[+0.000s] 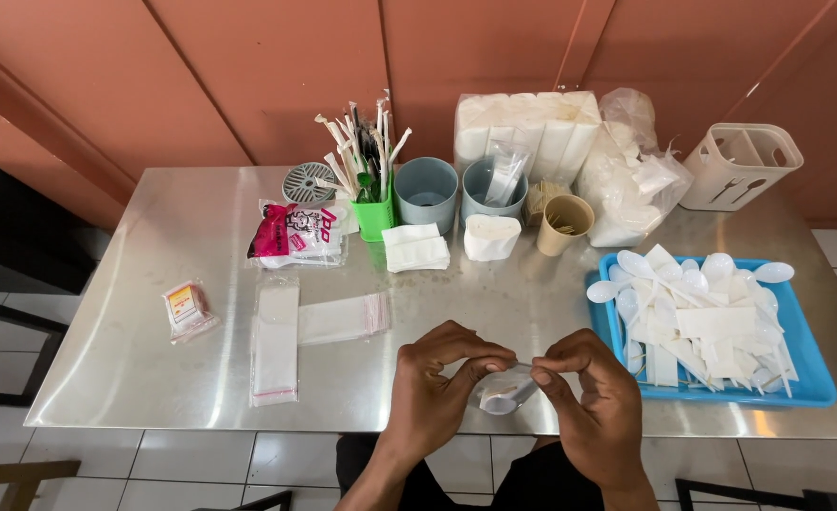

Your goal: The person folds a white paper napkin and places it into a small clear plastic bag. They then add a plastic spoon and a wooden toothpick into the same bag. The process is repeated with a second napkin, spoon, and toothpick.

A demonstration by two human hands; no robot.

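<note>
My left hand [435,388] and my right hand [593,393] meet just above the near edge of the steel table [191,227]. Between their fingertips they pinch a small clear plastic bag [505,388] with a white plastic spoon inside it. Both hands grip the bag's top edge. To the right lies a blue tray [809,374] heaped with white plastic spoons [697,308] and folded white napkins.
Clear zip bags [277,345] lie flat at left of my hands, with a small packet [185,308] beyond. Along the wall stand a green cup of wrapped straws [371,194], two grey cups [426,192], a paper cup of toothpicks [564,223], tissue stacks [527,132] and a white cutlery holder [738,166].
</note>
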